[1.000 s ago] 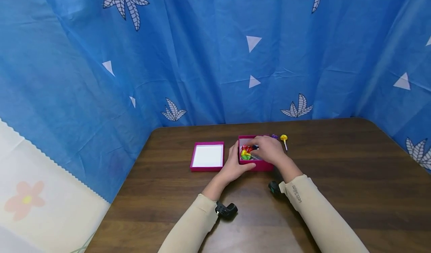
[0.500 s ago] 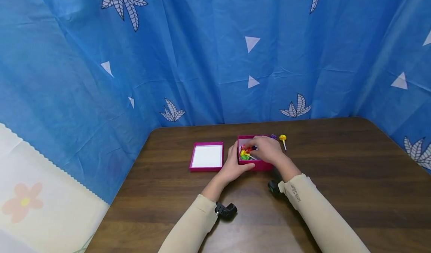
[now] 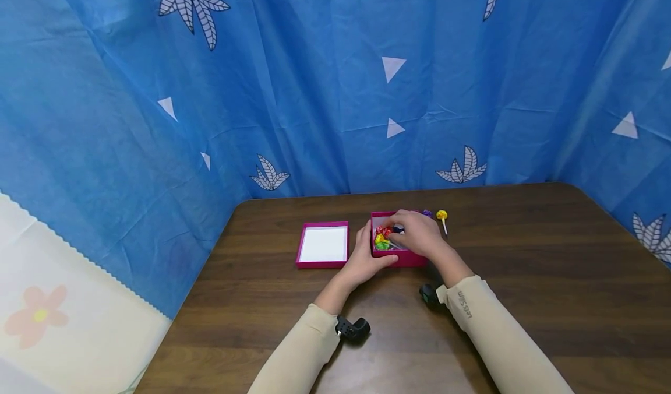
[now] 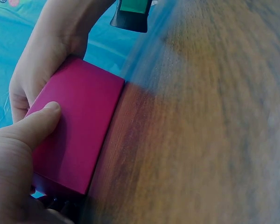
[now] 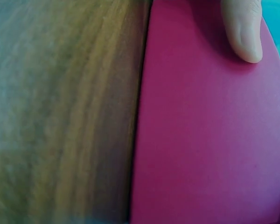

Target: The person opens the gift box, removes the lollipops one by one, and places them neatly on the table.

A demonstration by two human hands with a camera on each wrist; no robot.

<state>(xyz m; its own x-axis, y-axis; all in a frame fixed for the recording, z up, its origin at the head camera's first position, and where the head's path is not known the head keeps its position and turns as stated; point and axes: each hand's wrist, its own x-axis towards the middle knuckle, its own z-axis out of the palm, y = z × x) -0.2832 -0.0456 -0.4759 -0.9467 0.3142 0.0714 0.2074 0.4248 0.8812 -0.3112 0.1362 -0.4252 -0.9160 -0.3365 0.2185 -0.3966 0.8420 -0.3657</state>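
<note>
A magenta box (image 3: 411,259) stands uncovered on the table, with red, yellow and green wrapped lollipops (image 3: 381,239) showing inside. My left hand (image 3: 363,260) holds its left front corner. In the left wrist view the left thumb (image 4: 39,122) presses flat against the box's front wall (image 4: 81,126). My right hand (image 3: 419,234) reaches over the right side of the box, fingers bent down among the lollipops. A dark wrapped piece (image 3: 398,229) shows by those fingers; whether they pinch anything is hidden. The right wrist view is mostly filled by the box wall (image 5: 200,140).
Left of the box lies its shallow lid (image 3: 322,245), white inside facing up. Behind the right hand are a purple lollipop (image 3: 427,213) and a yellow lollipop (image 3: 442,215) on the wooden table (image 3: 524,266). A blue curtain (image 3: 335,79) hangs along the back.
Both hands stay nearly where they were, with the right fingers shifting only slightly inside the box. The view itself drifts a little.
</note>
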